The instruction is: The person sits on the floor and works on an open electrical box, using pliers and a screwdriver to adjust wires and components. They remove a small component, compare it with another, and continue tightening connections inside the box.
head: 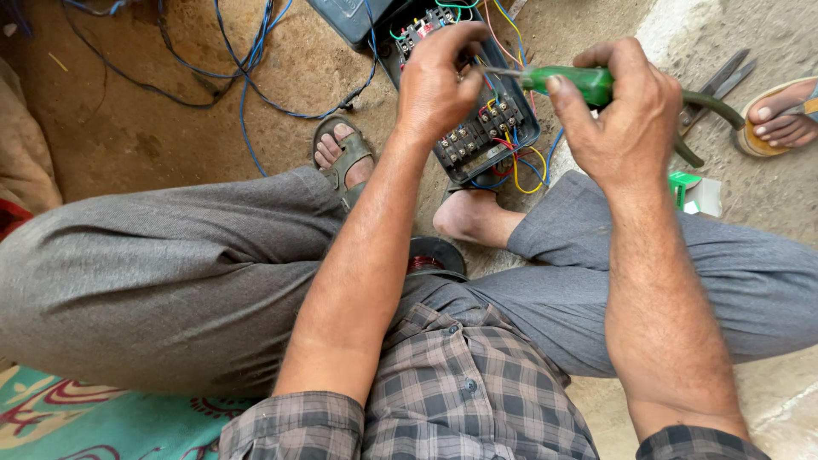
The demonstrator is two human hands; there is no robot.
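Left hand [436,81]: raised over the open switch box, fingers curled down together, fingertips pinched near the metal tip of the screwdriver; whether they touch the tip or a wire I cannot tell.
Left grip: narrow, fingers bunched; what sits between them is hidden.
Right hand [626,111]: grip closed around the green handle of the screwdriver [569,82], thumb along the near side, fingers wrapped over the top.
Screwdriver: held roughly level, shaft pointing toward the left hand, above the switch box and not resting on anything.
Switch box [477,128]: dark grey, lid open, lying on the floor between the person's feet; rows of screw terminals inside, with red, yellow, blue and green wires looping out at its lower edge.
Lid [354,17]: blue-grey, tilted back at the far end of the box.
Blue wires [247,77]: loose strands trailing over the dirt floor [153,128] to the left of the box.
Feet: one in a grey-green sandal [342,158] just left of the box, one bare foot [473,217] just below it.
Wire spool [434,255]: dark rim with reddish copper winding, half hidden behind the left forearm, near the bare foot.
Small green and white carton [694,192]: on the floor right of the right wrist.
Scissors [720,81]: lying on the floor beyond the right hand.
Another person's foot [780,115]: in a sandal, at the right edge.
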